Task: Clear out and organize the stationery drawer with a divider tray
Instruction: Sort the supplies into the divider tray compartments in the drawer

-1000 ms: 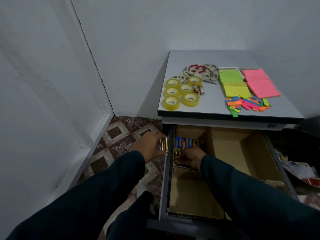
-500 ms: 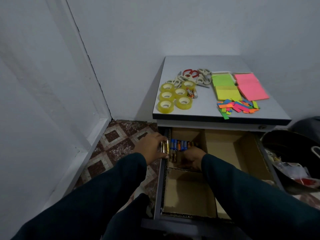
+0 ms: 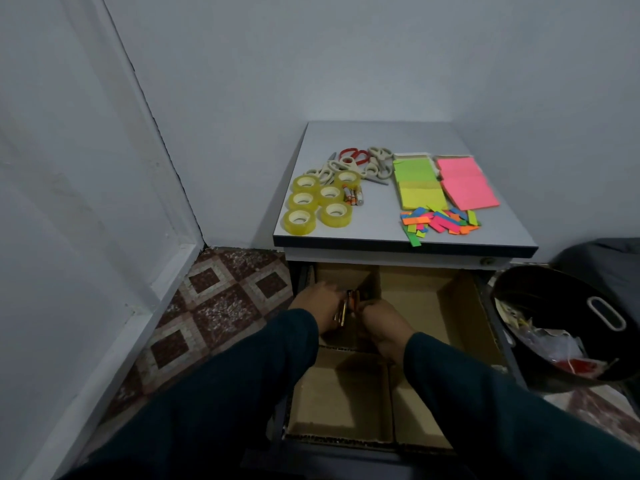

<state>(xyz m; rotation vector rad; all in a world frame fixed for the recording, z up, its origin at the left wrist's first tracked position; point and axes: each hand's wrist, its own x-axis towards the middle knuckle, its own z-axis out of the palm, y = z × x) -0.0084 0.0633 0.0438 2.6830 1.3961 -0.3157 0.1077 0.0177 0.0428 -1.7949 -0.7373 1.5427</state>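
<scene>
Left hand [image 3: 320, 301] moved from drawer's edge into rear-left compartment | both hands clamped on batteries [image 3: 349, 301], right hand [image 3: 379, 322] alongside | divider tray [image 3: 460, 306] fitted, mostly bare | tape rolls [image 3: 317, 204], scissors [image 3: 360, 162], sticky notes [image 3: 443, 181] await on table [image 3: 381, 136]

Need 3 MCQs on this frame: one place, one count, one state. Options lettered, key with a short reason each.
1. Where do the tape rolls sit?
A. on the cabinet top, left side
B. in the drawer
C. on the floor

2. How many tape rolls are there?
A. four
B. six
C. eight

3. What is the state of the drawer?
A. closed
B. removed
C. pulled open, cardboard divider tray inside

Key: 1 A, they lie beside the scissors. 2 B, six yellowish rings show. 3 C, both hands reach into its back left compartment, the left hand holding batteries.
</scene>
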